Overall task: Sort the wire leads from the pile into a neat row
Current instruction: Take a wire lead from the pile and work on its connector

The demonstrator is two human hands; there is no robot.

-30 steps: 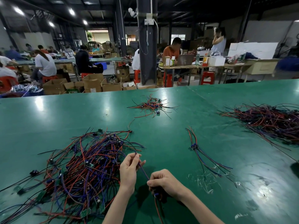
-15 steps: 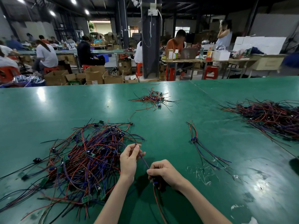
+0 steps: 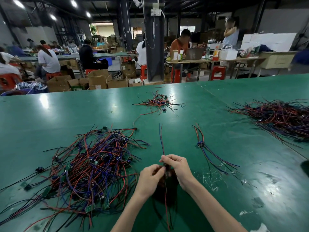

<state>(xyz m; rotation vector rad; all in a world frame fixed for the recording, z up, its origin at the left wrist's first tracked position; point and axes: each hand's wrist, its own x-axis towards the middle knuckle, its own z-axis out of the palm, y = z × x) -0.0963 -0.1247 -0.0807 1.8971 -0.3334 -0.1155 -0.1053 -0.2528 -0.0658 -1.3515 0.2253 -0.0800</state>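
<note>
At the near middle of the green table (image 3: pixel 50 111), the left hand (image 3: pixel 151 177) and right hand (image 3: pixel 178 168) sit close together, both pinching one lead (image 3: pixel 161 141). Its red and blue wires reach away over bare table, and its other end trails toward the near edge. The pile (image 3: pixel 90 164) lies just left. The sorted leads (image 3: pixel 201 144) lie near on the right, with open green between. A small heap (image 3: pixel 158 102) sits toward the far edge, and a big heap (image 3: pixel 280 118) runs off the right edge.
</note>
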